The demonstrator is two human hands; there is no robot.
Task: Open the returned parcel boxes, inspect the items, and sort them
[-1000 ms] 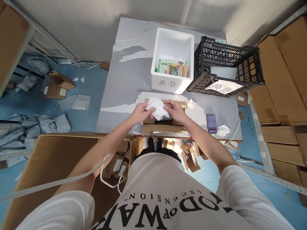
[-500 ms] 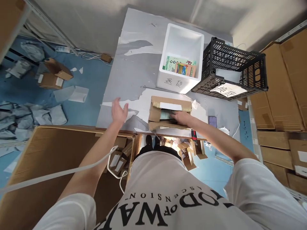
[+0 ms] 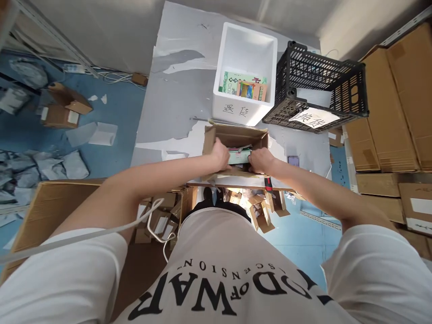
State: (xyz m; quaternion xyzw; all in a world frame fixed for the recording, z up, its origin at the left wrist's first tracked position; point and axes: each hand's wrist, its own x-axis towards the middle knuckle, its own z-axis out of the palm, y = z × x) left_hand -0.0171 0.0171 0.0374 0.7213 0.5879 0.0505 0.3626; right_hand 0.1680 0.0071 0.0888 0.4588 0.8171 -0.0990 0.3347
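An opened cardboard box [image 3: 236,131] sits near the front edge of the table, its top flaps apart. Inside lies a pale green, flat-looking box [image 3: 239,156] with something pinkish and some clear wrap along its far side. My left hand [image 3: 220,155] reaches in at the left, its fingers curled at the pale green box's left end. At the right end, my right hand [image 3: 261,160] has its fingers closed on the same pale green box. The fingertips of both hands are partly hidden within the carton.
Behind the carton stand a white foam bin [image 3: 219,96] holding printed booklets and a black plastic crate [image 3: 324,69] with a paper label. A red-and-black tool [image 3: 268,183] lies at the table edge, near a purple item [image 3: 293,160]. A large carton [image 3: 43,211] stands at left.
My left hand has moved right, from over the table into the carton. The carton's flaps have opened wider, showing more of the pale green box. My right hand stays inside at the right.
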